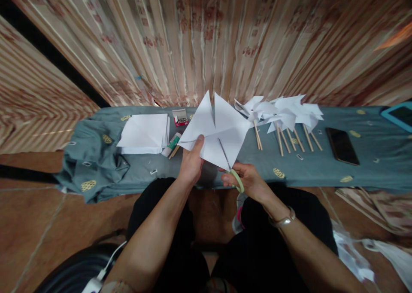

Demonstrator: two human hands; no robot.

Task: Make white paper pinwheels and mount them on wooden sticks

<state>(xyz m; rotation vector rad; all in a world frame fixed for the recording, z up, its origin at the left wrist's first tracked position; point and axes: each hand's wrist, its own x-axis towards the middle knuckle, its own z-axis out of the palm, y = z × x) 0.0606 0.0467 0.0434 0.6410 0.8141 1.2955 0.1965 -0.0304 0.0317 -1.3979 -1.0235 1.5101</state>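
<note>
A white paper square (230,117) with cuts running in from its corners is held up over the bench. My left hand (192,162) grips its lower left part, thumb on top. My right hand (251,181) has its fingers in the light green handle of a pair of scissors (238,182). One scissor blade lies over the paper along a cut from the near corner; the other blade is hidden beneath. Left of the paper are a glue stick (171,144) and a small open red box (180,118) of metal bits.
A stack of white paper (144,132) lies at the left of the cloth-covered bench (206,181). Several white paper pinwheels (283,112) on wooden sticks lie to the right. Farther right are a dark phone (342,146) and a blue-edged tablet (399,114). A curtain (199,35) hangs behind.
</note>
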